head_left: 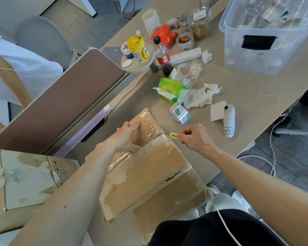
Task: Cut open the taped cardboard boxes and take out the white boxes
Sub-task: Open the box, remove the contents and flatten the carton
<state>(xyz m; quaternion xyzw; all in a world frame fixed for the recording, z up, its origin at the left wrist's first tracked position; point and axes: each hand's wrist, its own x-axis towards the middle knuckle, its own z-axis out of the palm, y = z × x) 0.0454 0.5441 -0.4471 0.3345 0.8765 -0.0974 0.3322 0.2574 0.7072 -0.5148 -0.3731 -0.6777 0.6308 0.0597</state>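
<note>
Cardboard box (pixel 146 167), taped, at the table's (pixel 247 107) near edge: I see the left hand (pixel 126 137) gripping its far flap (pixel 144 119), the right hand (pixel 196 137) pinching a yellow cutter (pixel 173 134) just right of it, tabletop showing beyond.

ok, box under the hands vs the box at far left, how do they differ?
The center box has a flap gripped by the left hand; the left box lies untouched. Printed symbols show on the left box, none visible on the center box. Both are taped brown cardboard.
</note>
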